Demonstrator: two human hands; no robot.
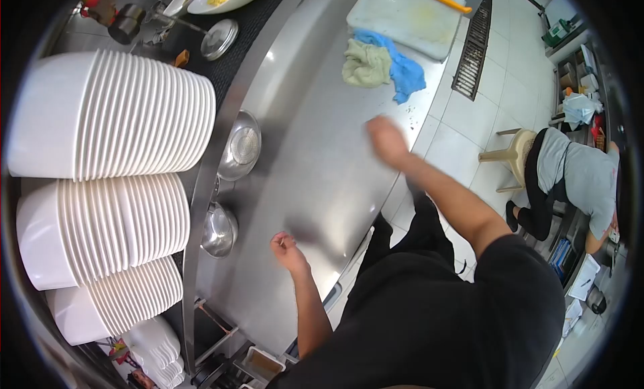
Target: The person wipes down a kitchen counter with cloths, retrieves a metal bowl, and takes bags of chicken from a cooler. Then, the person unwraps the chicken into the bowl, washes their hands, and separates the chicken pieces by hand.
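Note:
Over the steel counter (295, 167), my left hand (288, 253) is loosely closed, its fingers curled; whatever they hold, if anything, cannot be made out. My right hand (388, 139) is blurred by motion near the counter's right edge, below the cloths in the view, and its fingers are not distinct. A pale green cloth (366, 63) lies bunched against a blue cloth (406, 73). Both are beside a white cutting board (402, 20), on which a knife with an orange handle (451, 2) lies.
Stacked white bowls (144, 114) fill the raised shelf at left. Two metal bowls (240, 146) (219, 230) stand along its foot. A floor drain (473, 46) lies right of the counter. Farther right, a person in a grey shirt (583, 171) is by a plastic stool (515, 157).

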